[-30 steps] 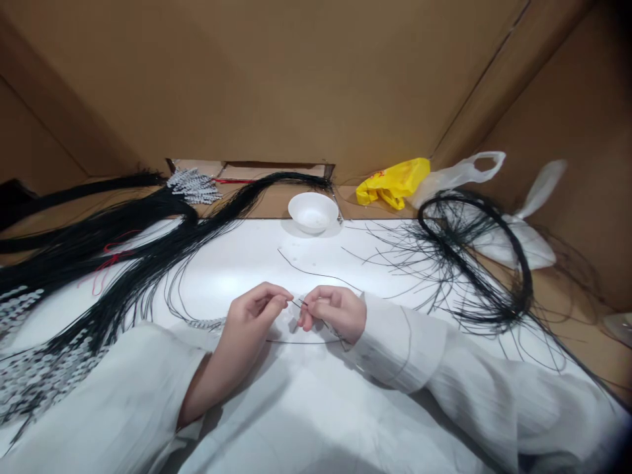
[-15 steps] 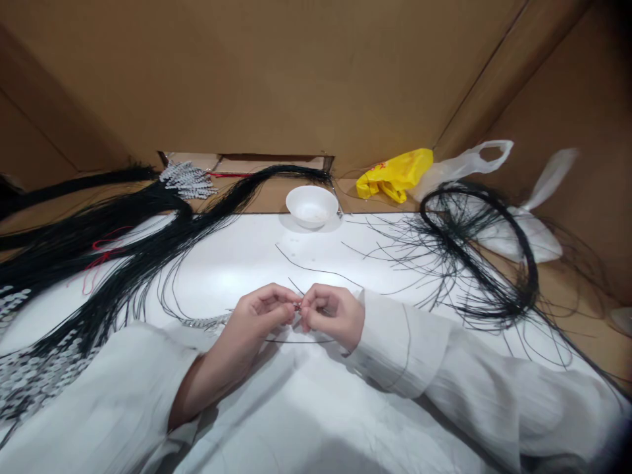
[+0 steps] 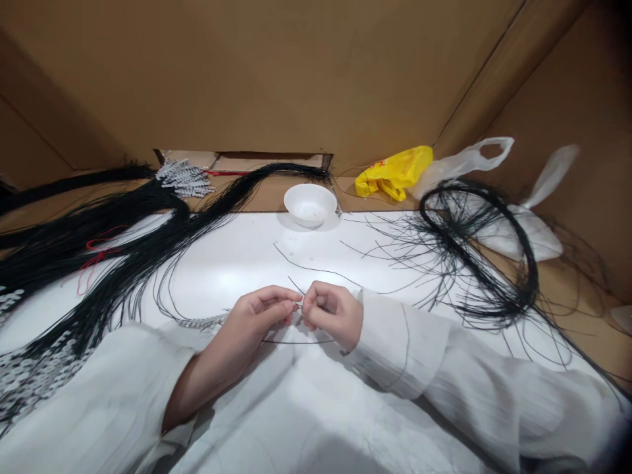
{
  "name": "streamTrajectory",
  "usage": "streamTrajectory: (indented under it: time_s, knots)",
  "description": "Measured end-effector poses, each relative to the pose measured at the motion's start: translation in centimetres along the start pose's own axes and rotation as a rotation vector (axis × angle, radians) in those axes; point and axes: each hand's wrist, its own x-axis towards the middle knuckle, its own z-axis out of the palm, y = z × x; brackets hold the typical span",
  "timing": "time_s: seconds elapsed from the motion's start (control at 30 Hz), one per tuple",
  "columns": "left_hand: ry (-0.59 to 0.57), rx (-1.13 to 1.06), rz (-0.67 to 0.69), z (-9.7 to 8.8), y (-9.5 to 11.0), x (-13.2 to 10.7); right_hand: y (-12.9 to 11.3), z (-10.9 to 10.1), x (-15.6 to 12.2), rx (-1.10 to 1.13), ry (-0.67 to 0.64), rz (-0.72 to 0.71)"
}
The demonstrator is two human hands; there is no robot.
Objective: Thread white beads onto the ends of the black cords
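In the head view, my left hand point(image 3: 261, 315) and my right hand point(image 3: 332, 314) meet fingertip to fingertip low over the white table. Both are closed in a pinch on a thin black cord point(image 3: 298, 342), which loops below the fingers. A short stretch of it shows between the fingertips. Whether a small bead or knot sits there is too small to tell. One cord end point(image 3: 295, 284) sticks out above my right fingers. Beside my left wrist lies a strand of small whitish discs point(image 3: 202, 322), partly hidden by the hand.
A white bowl point(image 3: 310, 205) stands beyond my hands. Bundles of black cords point(image 3: 133, 263), some ending in whitish discs point(image 3: 44, 368), spread at left. A coil of black cord point(image 3: 526, 253), a yellow bag point(image 3: 395, 172) and clear plastic bags point(image 3: 533, 230) lie at right. Cardboard walls point(image 3: 276, 79) enclose the table.
My fingertips have drawn slightly apart, and a bit of thin cord now shows between them. The reddish speck seen between them earlier no longer shows. The whole view has shifted very slightly.
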Motion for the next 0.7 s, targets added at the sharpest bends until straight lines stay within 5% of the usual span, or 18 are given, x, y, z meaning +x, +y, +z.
streamTrajectory:
  time_s: [0.7]
  knots:
    - [-0.036,-0.009,-0.014,-0.14,-0.11,0.10,0.01,0.21,-0.14,-0.023,0.034,0.017]
